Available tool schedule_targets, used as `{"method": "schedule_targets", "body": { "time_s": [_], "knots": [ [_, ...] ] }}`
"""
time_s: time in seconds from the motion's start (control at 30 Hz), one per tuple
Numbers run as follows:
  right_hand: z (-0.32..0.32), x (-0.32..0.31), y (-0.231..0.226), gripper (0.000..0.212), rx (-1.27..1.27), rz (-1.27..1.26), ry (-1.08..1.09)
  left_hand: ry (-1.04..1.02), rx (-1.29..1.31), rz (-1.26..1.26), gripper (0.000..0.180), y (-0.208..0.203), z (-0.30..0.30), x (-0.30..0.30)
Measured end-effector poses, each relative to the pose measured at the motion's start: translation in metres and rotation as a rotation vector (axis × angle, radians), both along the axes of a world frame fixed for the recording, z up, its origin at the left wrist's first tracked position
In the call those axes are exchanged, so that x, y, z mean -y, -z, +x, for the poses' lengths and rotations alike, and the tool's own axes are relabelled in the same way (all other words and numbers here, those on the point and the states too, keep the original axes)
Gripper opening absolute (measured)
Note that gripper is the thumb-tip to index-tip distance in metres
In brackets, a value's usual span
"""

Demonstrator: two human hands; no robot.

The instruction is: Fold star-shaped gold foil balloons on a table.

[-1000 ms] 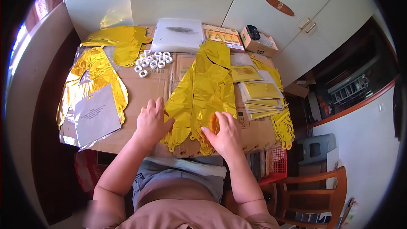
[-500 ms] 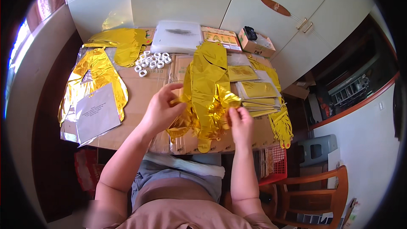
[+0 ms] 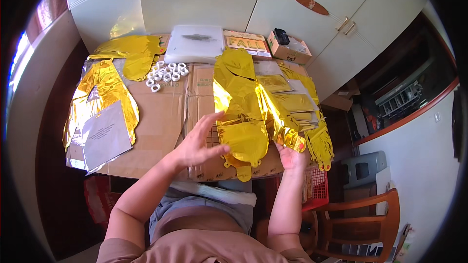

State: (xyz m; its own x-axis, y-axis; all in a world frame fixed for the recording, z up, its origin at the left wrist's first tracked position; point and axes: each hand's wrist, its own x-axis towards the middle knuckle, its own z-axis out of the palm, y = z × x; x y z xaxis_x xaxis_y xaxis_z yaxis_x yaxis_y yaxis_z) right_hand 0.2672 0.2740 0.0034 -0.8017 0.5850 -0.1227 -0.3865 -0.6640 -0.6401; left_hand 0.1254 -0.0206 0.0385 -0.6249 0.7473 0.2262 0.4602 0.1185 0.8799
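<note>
Compared with half a second ago, the gold foil piece [image 3: 236, 97] at the centre of the frame has opened out: the crumpled bunch gathered between both hands is gone, and one limb [image 3: 278, 117] now slants toward the lower right, its red-marked end [image 3: 301, 144] at the right hand [image 3: 291, 158]. A smooth rounded lobe [image 3: 243, 139] shows at the lower middle, where creased foil lay before. The left hand [image 3: 195, 148] has let go of the foil it was pinching and sits slightly lower.

Its fingers [image 3: 209, 121] are spread wide, with a broad gap between them and the thumb, and grip nothing; they are beside the foil's left edge, and the thumb tip is at the lobe, though whether it touches cannot be told. The right hand is turned palm up under the limb's end, its fingers partly hidden by the foil, so how firmly they close on it cannot be told.

The foil piece lies lengthwise on the cardboard-covered tabletop [image 3: 156, 117], with flat gold packets [image 3: 296, 102] to its right and white rings [image 3: 167, 73] to its upper left.
</note>
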Motion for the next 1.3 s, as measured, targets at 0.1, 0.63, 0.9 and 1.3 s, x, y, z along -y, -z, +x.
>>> {"method": "schedule_targets", "body": {
  "time_s": [0.1,0.63,0.9,1.3],
  "knots": [
    [-0.005,0.003,0.009,0.026,-0.028,0.062,-0.023,-0.002,-0.39,-0.189,0.096,-0.002,0.016,-0.001],
    [-0.016,0.037,-0.036,0.038,0.756,1.342,0.078,0.079,-0.63,-0.196,0.051,0.024,-0.008,0.008],
    [-0.045,0.032,-0.018,0.045,1.062,1.441,-0.216,0.055,-0.409,-0.198,0.067,0.022,-0.005,0.002],
    [-0.051,0.038,-0.01,0.053,0.544,0.58,-0.289,-0.005,-0.66,-0.089,0.075,0.021,-0.006,0.004]
  ]
}}
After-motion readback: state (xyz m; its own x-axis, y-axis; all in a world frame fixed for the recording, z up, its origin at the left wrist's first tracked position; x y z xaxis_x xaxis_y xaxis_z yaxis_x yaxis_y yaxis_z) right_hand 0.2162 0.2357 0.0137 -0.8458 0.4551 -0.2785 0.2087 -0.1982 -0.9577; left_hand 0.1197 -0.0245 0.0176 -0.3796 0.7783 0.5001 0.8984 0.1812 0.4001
